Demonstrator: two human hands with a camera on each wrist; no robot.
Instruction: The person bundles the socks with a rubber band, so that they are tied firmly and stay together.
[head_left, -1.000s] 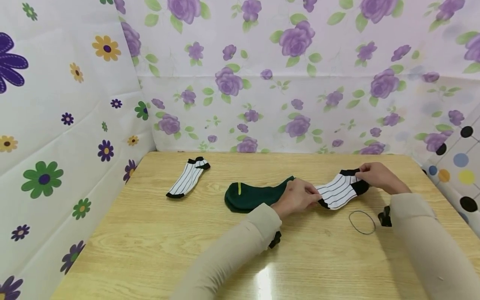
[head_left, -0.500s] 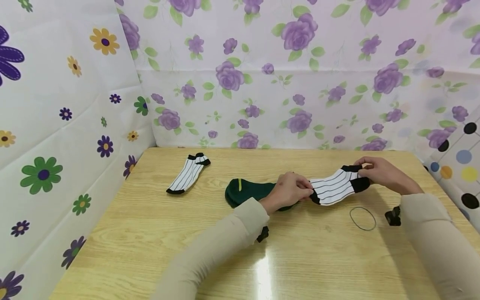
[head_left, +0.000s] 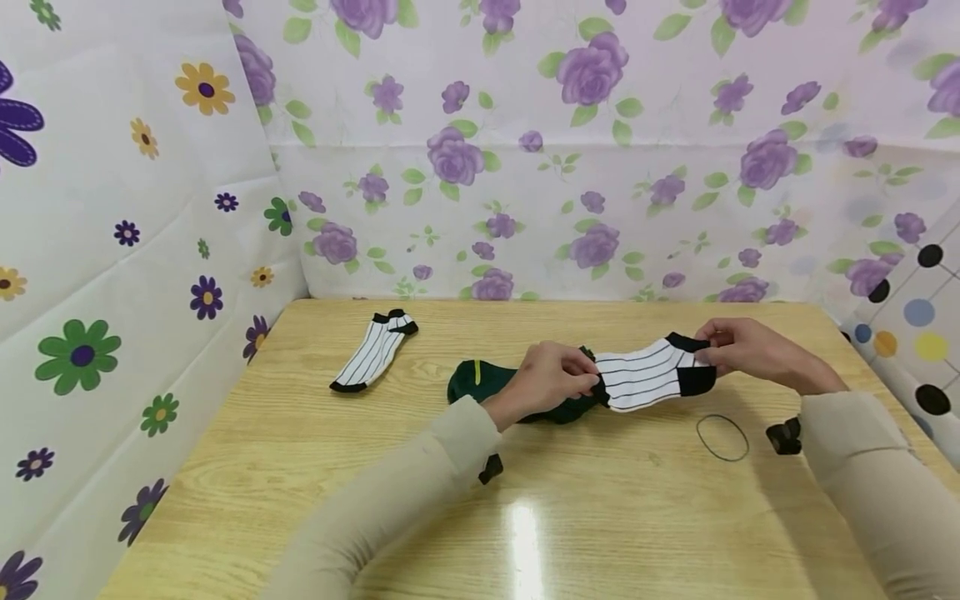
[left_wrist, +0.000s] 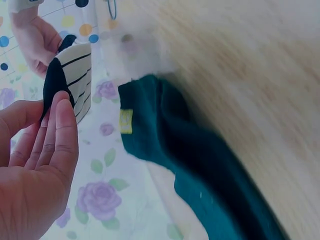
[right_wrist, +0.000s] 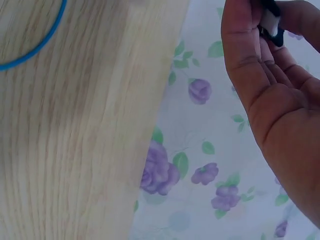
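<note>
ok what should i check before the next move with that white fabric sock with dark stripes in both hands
1. Left hand pinching the held sock by its black toe: ok.
2. Right hand gripping its cuff end: ok.
3. Other white striped sock beside the held one: not ok, it lies apart toward the table's left.
4. Dark green fabric sock with yellow mark unobstructed in the head view: not ok, the left hand covers part.
5. Thin blue-green loop clear of both hands: ok.
6. Held sock single, not doubled: cannot tell.
</note>
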